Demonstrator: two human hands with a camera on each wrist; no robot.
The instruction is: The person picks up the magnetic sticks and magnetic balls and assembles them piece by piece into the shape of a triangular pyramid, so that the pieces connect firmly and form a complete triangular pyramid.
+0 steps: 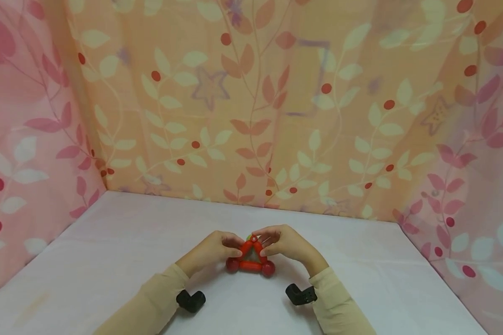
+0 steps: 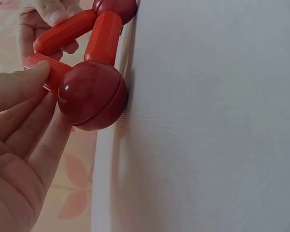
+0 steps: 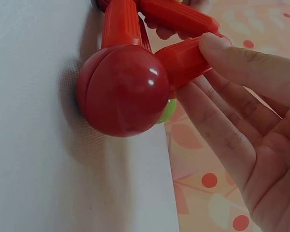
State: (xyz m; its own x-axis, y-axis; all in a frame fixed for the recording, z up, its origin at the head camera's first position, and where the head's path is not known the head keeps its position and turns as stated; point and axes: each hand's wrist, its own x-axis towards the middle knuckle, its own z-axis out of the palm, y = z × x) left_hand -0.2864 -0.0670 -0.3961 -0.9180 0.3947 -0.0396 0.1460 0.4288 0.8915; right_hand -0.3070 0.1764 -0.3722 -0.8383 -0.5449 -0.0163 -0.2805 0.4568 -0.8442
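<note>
Between the two hands stands a triangle of red plastic rods, with its bottom rod (image 1: pixel 250 266) low over the white table. A dark red ball sits at each lower corner, a left ball (image 1: pixel 232 264) and a right ball (image 1: pixel 268 268). My left hand (image 1: pixel 218 248) pinches the left slanted rod (image 2: pixel 53 75) between thumb and fingers. The right slanted rod (image 3: pixel 183 60) is pinched by my right hand (image 1: pixel 288 243) in the same way. At the top corner shows a small red ring end (image 1: pixel 254 238). Behind the rods, a green ball (image 3: pixel 168 111) is mostly hidden.
The white-covered table (image 1: pixel 109 251) spreads around the hands. A floral curtain (image 1: pixel 251 116) closes off its back, with pink floral cloth (image 1: pixel 21 139) on the sides. Black wrist devices (image 1: pixel 191 301) hang by both sleeves.
</note>
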